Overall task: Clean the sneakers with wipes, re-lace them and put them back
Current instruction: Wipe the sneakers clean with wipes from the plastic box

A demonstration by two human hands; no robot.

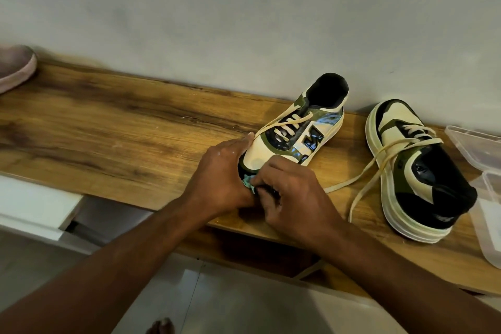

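Two cream, olive and black sneakers stand on a wooden shelf (108, 127). The left sneaker (298, 127) points its toe at me, laces partly threaded. My left hand (219, 173) grips its toe from the left side. My right hand (292, 198) pinches a small pale green wipe (248, 180) against the black toe. Most of the wipe is hidden between my hands. The right sneaker (414, 171) stands apart near the front edge, with its loose cream lace (363, 184) trailing over the wood.
A clear plastic container (485, 171) with its lid sits at the shelf's right end. A pinkish shoe (15, 68) lies at the far left. A grey wall backs the shelf. White furniture (35, 206) stands lower left, with pale floor below.
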